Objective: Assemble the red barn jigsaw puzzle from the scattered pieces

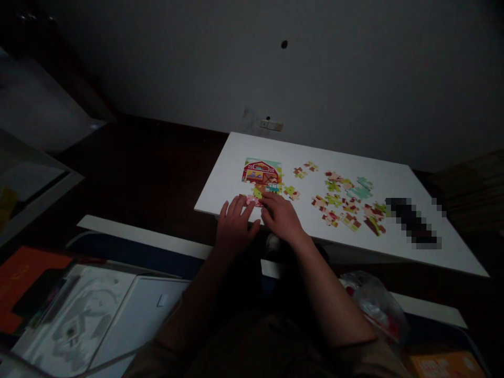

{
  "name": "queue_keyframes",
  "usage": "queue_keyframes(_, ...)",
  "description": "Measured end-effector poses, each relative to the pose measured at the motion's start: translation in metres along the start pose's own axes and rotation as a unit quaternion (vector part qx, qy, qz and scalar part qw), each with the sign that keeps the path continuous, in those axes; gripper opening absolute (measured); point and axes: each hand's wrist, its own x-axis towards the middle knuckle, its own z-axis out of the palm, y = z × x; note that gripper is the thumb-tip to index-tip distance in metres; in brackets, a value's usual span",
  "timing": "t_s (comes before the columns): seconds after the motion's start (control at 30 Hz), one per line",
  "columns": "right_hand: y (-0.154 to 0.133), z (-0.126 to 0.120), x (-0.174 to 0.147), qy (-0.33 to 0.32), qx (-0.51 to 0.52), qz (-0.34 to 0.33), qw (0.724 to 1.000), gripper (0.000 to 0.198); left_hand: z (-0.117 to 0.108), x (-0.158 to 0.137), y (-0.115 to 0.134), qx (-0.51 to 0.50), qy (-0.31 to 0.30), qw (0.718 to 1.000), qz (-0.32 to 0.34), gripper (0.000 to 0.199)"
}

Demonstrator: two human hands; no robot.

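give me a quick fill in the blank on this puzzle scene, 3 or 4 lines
1. The joined part of the puzzle shows a red ____.
2. The loose puzzle pieces lie scattered to the ____ of the joined part.
3. The left hand and the right hand rest at the near edge of a ____ table.
4. Between the two hands' fingertips lies a ____ piece.

Missing words: barn; right; white; pink
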Motion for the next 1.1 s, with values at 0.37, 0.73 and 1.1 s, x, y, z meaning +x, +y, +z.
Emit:
queue_keyframes(0.37, 0.002, 0.000, 0.001, -0.006, 0.002, 0.003, 1.000, 0.035, 0.003, 0.008, 0.006, 0.009, 0.001, 1.000, -0.022, 0.055)
queue_keyframes(0.73, 0.003, -0.005, 0.000, -0.011, -0.010, 0.014, 1.000, 0.035, -0.005, 0.012, 0.003, 0.033, -0.006, 0.999, 0.021, 0.047)
queue_keyframes(1.1, 0.002, -0.010, 0.000, -0.032, -0.004, 0.028, 0.999, 0.036, -0.016, 0.019, 0.002, 0.079, -0.057, 0.994, 0.038, 0.046)
